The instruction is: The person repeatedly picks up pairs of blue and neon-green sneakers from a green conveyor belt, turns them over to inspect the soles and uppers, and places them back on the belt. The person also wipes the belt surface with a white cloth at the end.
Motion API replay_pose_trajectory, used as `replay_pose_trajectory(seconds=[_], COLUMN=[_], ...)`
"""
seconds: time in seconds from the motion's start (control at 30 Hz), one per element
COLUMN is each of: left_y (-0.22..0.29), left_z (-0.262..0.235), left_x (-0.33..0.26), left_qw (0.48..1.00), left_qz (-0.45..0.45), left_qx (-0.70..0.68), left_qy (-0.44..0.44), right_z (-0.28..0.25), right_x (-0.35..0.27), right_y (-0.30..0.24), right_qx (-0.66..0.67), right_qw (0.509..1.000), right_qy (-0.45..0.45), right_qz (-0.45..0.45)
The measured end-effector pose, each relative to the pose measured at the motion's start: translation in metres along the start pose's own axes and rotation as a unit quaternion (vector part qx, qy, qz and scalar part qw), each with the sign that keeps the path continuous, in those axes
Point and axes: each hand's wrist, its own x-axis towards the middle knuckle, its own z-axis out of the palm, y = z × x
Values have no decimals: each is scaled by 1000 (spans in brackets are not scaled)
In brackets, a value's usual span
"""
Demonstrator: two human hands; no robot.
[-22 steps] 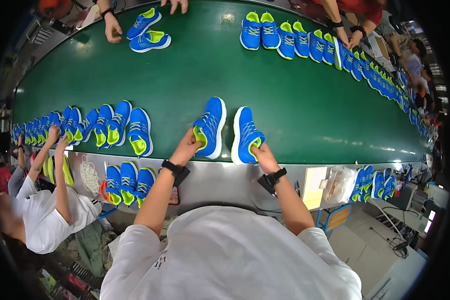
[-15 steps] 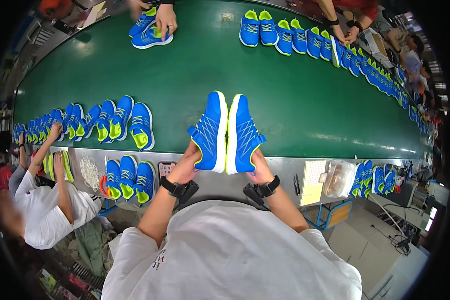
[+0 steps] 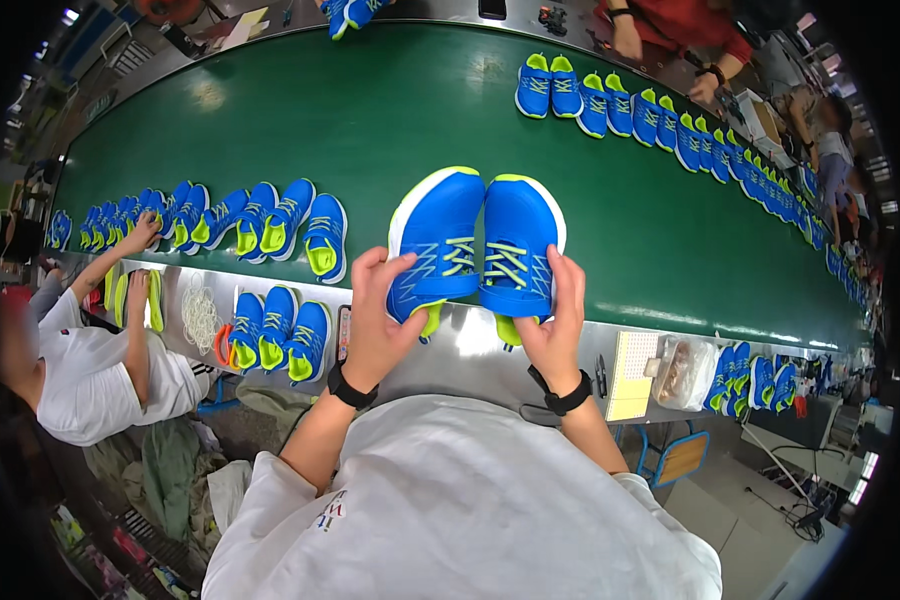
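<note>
Two blue sneakers with lime-green lining, lime laces and white soles are held up side by side in front of me, toes pointing away. My left hand (image 3: 378,312) is closed on the left sneaker (image 3: 438,240), with the thumb near the heel opening and fingers along the outer side. Gripped the same way from its outer side, the right sneaker (image 3: 520,240) is in my right hand (image 3: 560,318). The uppers and straps face up, and the inner edges of the shoes nearly touch. Both soles are mostly hidden.
A green work surface (image 3: 370,130) spans the bench, with a metal edge (image 3: 410,370) near me. Rows of matching sneakers (image 3: 325,237) stand left and far right. A co-worker (image 3: 120,370) sits at left; another's hand (image 3: 627,38) is far right. A yellow pad (image 3: 630,375) lies near right.
Both sneakers have been turned from sole-against-sole to uppers facing up, and my hands have shifted to their outer sides. The far person's hands have left the view at the top.
</note>
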Motion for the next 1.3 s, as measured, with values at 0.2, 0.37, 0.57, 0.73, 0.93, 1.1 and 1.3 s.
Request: replay_pose_trajectory(seconds=[0.2,0.37,0.57,0.73,0.93,1.1,1.3], left_y=[9,1,-4,-119,-116,-151,-198], left_z=[0,8,9,39,33,-31,-97], left_x=[-2,-10,-36,-117,-112,-61,-1], left_qw=[841,822,828,831,861,930,917], left_qz=[-396,-435,-443,-396,-355,-334,-178], left_qx=[-367,-365,-338,-221,-88,46,356], left_qy=[-38,-37,-65,-322,-353,-144,20], right_z=[4,10,12,22,73,71,93], right_x=[9,0,-21,-116,-109,-4,212], right_y=[-19,1,14,140,99,112,87], right_qx=[244,226,210,49,-235,-207,-250], right_qw=[891,888,893,923,933,911,737], right_qy=[-113,-129,-156,-271,-161,-354,-520], right_qz=[366,378,366,270,219,-55,-352])
